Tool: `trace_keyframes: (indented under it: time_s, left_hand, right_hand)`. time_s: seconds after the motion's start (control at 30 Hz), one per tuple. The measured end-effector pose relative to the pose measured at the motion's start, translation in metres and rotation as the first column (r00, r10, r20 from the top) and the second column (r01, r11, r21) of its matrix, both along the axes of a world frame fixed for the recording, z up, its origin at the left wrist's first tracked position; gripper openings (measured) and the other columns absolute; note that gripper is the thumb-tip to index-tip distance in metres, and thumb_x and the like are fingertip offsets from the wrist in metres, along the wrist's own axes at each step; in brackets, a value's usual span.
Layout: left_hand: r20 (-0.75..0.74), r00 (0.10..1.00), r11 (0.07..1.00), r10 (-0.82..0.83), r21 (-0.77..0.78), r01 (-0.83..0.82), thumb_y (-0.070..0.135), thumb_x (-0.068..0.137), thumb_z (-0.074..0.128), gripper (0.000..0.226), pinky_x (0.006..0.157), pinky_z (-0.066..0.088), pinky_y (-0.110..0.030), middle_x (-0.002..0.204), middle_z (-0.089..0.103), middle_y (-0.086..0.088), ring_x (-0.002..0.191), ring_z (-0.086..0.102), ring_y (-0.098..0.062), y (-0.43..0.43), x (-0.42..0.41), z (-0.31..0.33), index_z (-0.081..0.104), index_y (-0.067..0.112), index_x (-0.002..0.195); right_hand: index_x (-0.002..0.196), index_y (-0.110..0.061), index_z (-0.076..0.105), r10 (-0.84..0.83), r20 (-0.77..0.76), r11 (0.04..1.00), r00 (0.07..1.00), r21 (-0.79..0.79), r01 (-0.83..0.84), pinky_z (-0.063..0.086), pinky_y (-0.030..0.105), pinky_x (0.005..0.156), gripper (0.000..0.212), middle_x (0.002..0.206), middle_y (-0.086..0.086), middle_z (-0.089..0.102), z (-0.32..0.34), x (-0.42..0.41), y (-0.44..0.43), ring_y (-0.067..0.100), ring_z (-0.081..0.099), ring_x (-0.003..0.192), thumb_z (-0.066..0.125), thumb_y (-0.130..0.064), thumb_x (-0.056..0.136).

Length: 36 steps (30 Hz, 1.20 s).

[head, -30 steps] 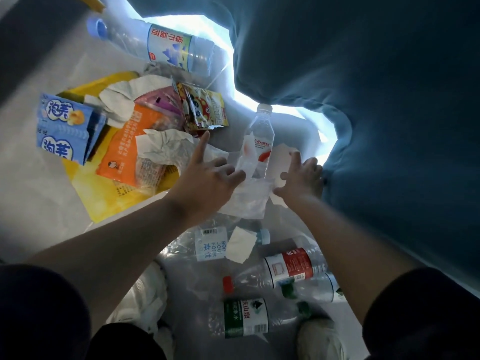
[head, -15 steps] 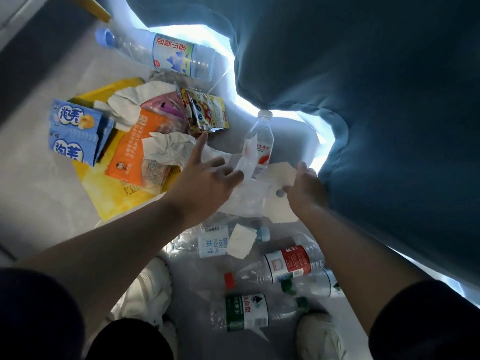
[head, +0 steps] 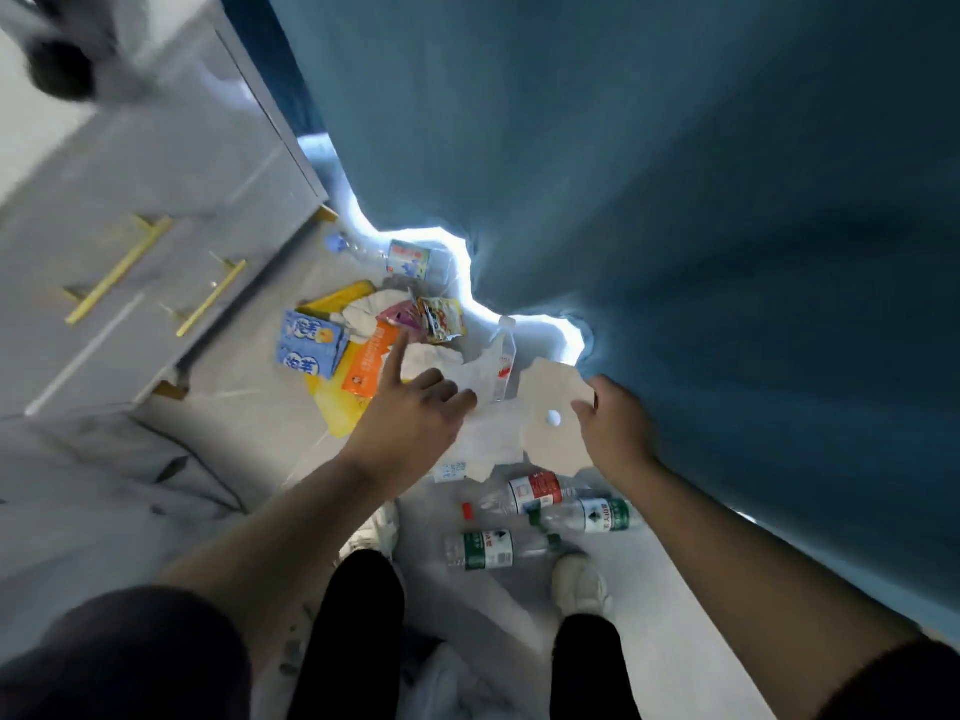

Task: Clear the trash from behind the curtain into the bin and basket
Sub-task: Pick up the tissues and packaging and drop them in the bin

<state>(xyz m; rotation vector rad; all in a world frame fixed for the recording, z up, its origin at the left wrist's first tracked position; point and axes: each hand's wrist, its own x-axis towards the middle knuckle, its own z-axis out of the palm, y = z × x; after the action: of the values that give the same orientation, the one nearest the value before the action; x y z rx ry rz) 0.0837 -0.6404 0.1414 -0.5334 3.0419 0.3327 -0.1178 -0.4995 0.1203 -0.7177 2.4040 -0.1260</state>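
Item 1. Grey cabinet [head: 130,262], brass handles: newly in view, since the head has risen away from the floor [head: 249,423].

Item 2. Litter still lying behind the curtain [head: 727,252]: blue snack box [head: 309,345], yellow bag [head: 337,413], orange packet [head: 371,366], printed snack wrapper [head: 441,319], blue-label bottle [head: 410,259]. None has shifted.

Item 3. Left hand [head: 410,413]: index finger straight, the other fingers curled round crumpled white paper [head: 485,379]. Half a second ago it lay low on the heap; now it is lifted, and the paper comes up with it.

Item 4. Small red-label bottle [head: 504,356]: on the floor beyond the paper, unmoved.

Item 5. Beige card [head: 550,387], one punched hole: raised clear of the floor, pinched at its edge by the right hand [head: 613,433], which sits against the curtain fold.

Item 6. Three bottles by the shoes: red-label [head: 535,493], green-label [head: 602,514], green-label [head: 483,550]. Untouched.

Assessment: the first pick-up looks complete, with both hands loaded. Bin and basket are out of view, so carrying is the likely next step. Most of the trash remains.
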Motion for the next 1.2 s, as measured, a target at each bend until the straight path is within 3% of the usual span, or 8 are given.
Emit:
trace_keyframes:
  time_s: [0.1,0.27,0.53,0.67,0.83,0.97,1.07,1.2]
  left_hand:
    - [-0.020,1.000,1.000,0.017,-0.014,-0.017,0.007,0.069,0.071,0.016,0.103,0.030,-0.067,0.062,0.057,-0.002,0.069,0.060,-0.025,-0.013,0.015,0.077,0.060,0.014,0.078]
    - [-0.022,0.999,0.999,0.036,-0.024,-0.037,0.009,0.070,0.072,0.017,0.103,0.030,-0.067,0.067,0.061,-0.002,0.074,0.062,-0.025,-0.020,0.037,0.203,0.059,0.015,0.079]
    - [-0.180,0.974,0.991,0.136,0.005,-0.137,0.013,0.073,0.073,0.014,0.108,0.021,-0.065,0.076,0.065,0.002,0.085,0.065,-0.023,0.047,0.041,0.354,0.064,0.017,0.084]
    - [-0.262,0.951,0.986,0.165,0.011,-0.168,0.013,0.075,0.073,0.014,0.109,0.021,-0.064,0.075,0.066,0.004,0.080,0.065,-0.023,0.114,0.032,0.397,0.064,0.017,0.084]
    - [-0.383,0.911,0.987,0.154,0.010,-0.162,0.019,0.080,0.061,0.006,0.111,0.019,-0.060,0.073,0.065,-0.001,0.078,0.064,-0.026,0.223,0.003,0.426,0.061,0.016,0.085]
    - [-0.459,0.884,0.995,0.085,-0.005,-0.098,0.022,0.084,0.056,0.009,0.109,0.022,-0.064,0.077,0.066,0.000,0.077,0.063,-0.024,0.300,-0.024,0.439,0.054,0.019,0.092]
    - [-0.485,0.874,0.999,0.034,0.000,-0.039,0.025,0.084,0.055,0.011,0.110,0.019,-0.063,0.080,0.067,0.001,0.078,0.064,-0.023,0.344,-0.046,0.451,0.058,0.017,0.092]
    - [-0.493,0.869,0.999,-0.040,-0.003,0.044,0.026,0.085,0.053,0.017,0.111,0.016,-0.062,0.078,0.066,0.001,0.076,0.063,-0.023,0.389,-0.077,0.465,0.062,0.014,0.091]
  right_hand:
    - [0.084,-0.015,0.050,-0.076,0.023,0.996,0.997,-0.051,0.077,0.047,0.037,0.070,0.014,0.085,0.012,0.063,0.087,0.017,-0.006,0.033,0.058,0.080,0.060,-0.021,0.092]
    - [0.099,-0.012,0.060,-0.168,0.007,0.980,0.986,-0.111,0.167,0.039,0.030,0.068,0.015,0.091,0.010,0.065,0.223,0.045,0.002,0.033,0.057,0.084,0.059,-0.024,0.092]
    - [0.084,-0.021,0.042,-0.296,0.068,0.901,0.953,-0.311,0.302,0.034,0.030,0.063,0.018,0.063,-0.008,0.042,0.370,0.075,0.073,0.024,0.044,0.070,0.059,-0.024,0.091]
    - [0.086,-0.010,0.053,-0.357,0.066,0.856,0.932,-0.376,0.354,0.041,0.036,0.063,0.016,0.075,0.005,0.058,0.413,0.068,0.153,0.028,0.054,0.076,0.056,-0.025,0.092]
    - [0.102,-0.013,0.058,-0.465,0.000,0.796,0.885,-0.437,0.418,0.048,0.036,0.068,0.017,0.085,0.001,0.058,0.456,0.054,0.276,0.022,0.056,0.082,0.054,-0.028,0.095]
    - [0.091,-0.017,0.053,-0.546,-0.054,0.763,0.836,-0.445,0.469,0.044,0.034,0.065,0.012,0.082,0.001,0.058,0.482,0.044,0.369,0.022,0.055,0.080,0.052,-0.029,0.095]
    - [0.101,-0.015,0.054,-0.614,-0.051,0.717,0.787,-0.452,0.530,0.047,0.031,0.065,0.015,0.087,0.000,0.058,0.497,0.038,0.420,0.019,0.055,0.081,0.050,-0.030,0.097]
    - [0.101,-0.016,0.054,-0.695,-0.024,0.630,0.719,-0.504,0.591,0.058,0.042,0.068,0.014,0.080,-0.001,0.058,0.508,0.030,0.472,0.021,0.061,0.075,0.050,-0.029,0.096]
